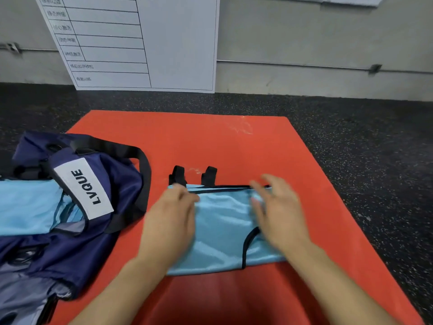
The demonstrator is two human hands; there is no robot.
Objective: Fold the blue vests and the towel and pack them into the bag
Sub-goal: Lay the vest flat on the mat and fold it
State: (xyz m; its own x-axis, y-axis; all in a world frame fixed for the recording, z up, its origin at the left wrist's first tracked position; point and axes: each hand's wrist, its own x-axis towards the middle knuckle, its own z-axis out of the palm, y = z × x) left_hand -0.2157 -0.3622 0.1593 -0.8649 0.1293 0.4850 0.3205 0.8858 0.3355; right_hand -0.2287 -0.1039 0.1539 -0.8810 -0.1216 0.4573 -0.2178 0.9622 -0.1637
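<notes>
- The red mat [210, 141] lies flat on a dark speckled floor and serves as the landmark here.
- A white board [140, 43] with a printed table leans against the grey wall beyond the mat's far edge.
- The navy bag [77, 231], with a white "LVQUE" label, sprawls open over the mat's left edge; light blue fabric [25, 207] shows inside its opening.
- A folded blue vest [222, 231] with black trim lies near the mat's middle, two black strap loops poking out from its far edge.
- The left hand [168, 221] lies over the vest's left end; its fingertips curl at the far left corner, but whether they pinch the cloth I cannot tell.
- The right hand [278, 212], motion-blurred, is over the vest's right part with fingers spread apart and fairly straight, gripping nothing.
</notes>
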